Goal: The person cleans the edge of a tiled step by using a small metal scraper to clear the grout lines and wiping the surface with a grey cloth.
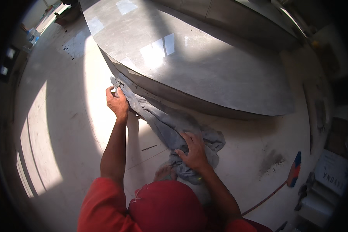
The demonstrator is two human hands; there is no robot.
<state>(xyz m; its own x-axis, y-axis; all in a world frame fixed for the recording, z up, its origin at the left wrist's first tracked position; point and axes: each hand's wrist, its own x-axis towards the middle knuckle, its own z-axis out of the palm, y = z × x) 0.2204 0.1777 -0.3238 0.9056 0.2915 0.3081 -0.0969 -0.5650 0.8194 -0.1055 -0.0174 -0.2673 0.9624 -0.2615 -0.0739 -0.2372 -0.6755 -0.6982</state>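
Note:
A long, crumpled grey cloth [162, 121] stretches slantwise across the light floor. My left hand [117, 101] pinches its narrow upper end between thumb and fingers, just above the floor beside the step. Over the wide, bunched lower part lies my right hand [193, 150], fingers spread and touching the fabric; no clear grip shows. Right behind the cloth runs the front edge of a raised step [191, 84] with a glossy grey top. My bare foot [163, 173] in a sandal shows just left of the bunched cloth.
A broom [294, 171] with blue and red bristles lies at the right, near boxes [332, 171] bearing print. A thin dark rod [149, 148] rests on the floor left of the cloth. A dark basin [66, 17] and plastic bottles [32, 35] stand at the far left.

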